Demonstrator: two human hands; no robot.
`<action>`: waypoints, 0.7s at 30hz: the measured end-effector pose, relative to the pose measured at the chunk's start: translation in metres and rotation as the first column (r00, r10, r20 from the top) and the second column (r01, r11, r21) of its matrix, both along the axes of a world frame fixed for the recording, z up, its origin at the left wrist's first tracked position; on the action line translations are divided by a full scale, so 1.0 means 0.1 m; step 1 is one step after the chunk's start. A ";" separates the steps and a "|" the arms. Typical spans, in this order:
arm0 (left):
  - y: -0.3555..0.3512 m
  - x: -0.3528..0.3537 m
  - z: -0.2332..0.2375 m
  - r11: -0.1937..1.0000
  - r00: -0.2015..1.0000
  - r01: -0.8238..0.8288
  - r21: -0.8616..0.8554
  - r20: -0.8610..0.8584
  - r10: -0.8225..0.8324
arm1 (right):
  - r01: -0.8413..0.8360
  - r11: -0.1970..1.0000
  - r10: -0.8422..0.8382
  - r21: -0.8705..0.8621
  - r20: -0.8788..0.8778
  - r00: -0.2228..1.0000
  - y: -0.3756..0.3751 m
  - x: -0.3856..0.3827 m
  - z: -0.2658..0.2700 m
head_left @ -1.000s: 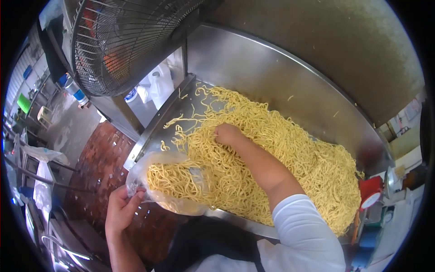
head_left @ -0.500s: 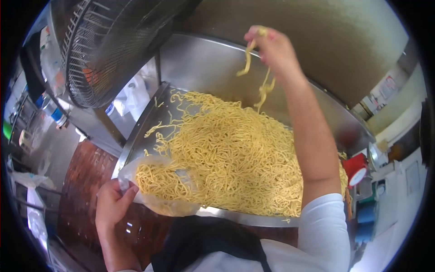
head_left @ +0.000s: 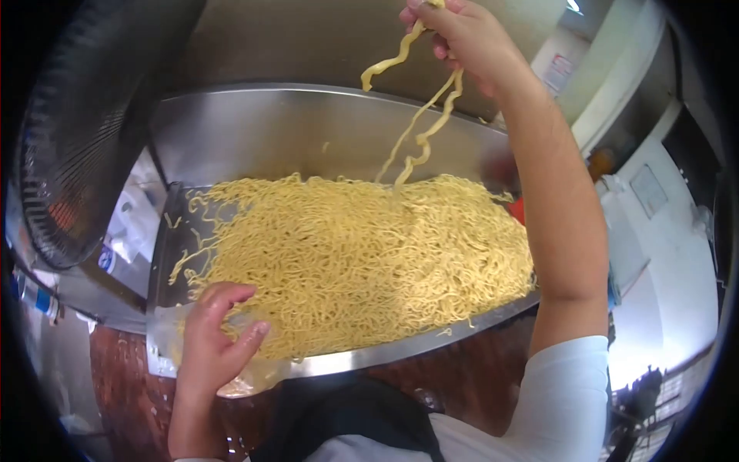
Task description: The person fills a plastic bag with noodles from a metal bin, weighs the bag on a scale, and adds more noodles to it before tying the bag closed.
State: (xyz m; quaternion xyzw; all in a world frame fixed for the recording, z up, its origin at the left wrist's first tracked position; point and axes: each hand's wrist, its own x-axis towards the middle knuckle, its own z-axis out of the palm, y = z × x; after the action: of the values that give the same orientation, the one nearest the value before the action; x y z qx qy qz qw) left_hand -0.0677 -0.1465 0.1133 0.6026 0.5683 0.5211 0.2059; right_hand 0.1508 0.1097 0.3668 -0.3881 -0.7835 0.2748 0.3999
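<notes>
A big heap of yellow noodles [head_left: 346, 254] covers a stainless steel table [head_left: 385, 354]. My right hand [head_left: 462, 35] is raised high above the heap and pinches a few long noodle strands [head_left: 416, 131] that hang down to the pile. My left hand [head_left: 212, 339] rests at the near left edge of the table on a clear plastic bag [head_left: 246, 381] with noodles in it, fingers curled around the bag's mouth. Most of the bag is hidden under my hand.
A steel back wall [head_left: 308, 131] rises behind the noodles. A large black wire-guarded fan [head_left: 69, 162] stands at the left. White plastic bags [head_left: 127, 231] hang behind the table's left end. Reddish floor tiles [head_left: 123, 377] lie below.
My right hand has pulled noodle strands out of the heap and lifted them high. My left hand has moved onto the bag's mouth at the table edge. The view has swung right.
</notes>
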 end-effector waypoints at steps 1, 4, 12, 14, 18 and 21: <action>0.09 0.12 0.01 0.997 0.975 0.077 0.003 -0.210 -0.075 | 0.061 0.997 -0.063 0.036 0.038 0.997 0.06 0.19 0.04; 0.22 0.37 -0.14 0.989 0.990 0.097 -0.116 -0.088 -0.107 | 0.188 0.978 -0.193 0.087 0.053 0.980 0.33 0.88 0.10; 0.54 1.11 -0.52 0.942 0.990 -0.092 -0.324 0.076 0.122 | 0.332 0.943 -0.327 0.026 -0.119 0.938 1.86 3.02 -0.31; 0.64 1.41 -0.55 0.923 0.979 -0.120 -0.366 0.110 0.171 | 0.378 0.924 -0.370 0.054 -0.121 0.921 2.30 3.49 -0.45; 0.70 1.80 -0.60 0.871 0.963 -0.252 -0.422 -0.021 0.268 | 0.453 0.828 -0.462 0.331 -0.056 0.885 3.32 4.54 -0.77; 0.55 1.81 -0.51 0.823 0.875 -0.465 -0.327 -0.313 0.370 | 0.401 0.752 -0.611 0.524 0.325 0.722 3.92 5.18 -1.25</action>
State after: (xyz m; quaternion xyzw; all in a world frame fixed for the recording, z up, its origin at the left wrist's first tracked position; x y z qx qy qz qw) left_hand 0.1133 -0.0914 0.0623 0.4661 0.7998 0.3540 0.1333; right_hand 0.6684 0.5015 0.2418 -0.5523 -0.7559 -0.1268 0.3279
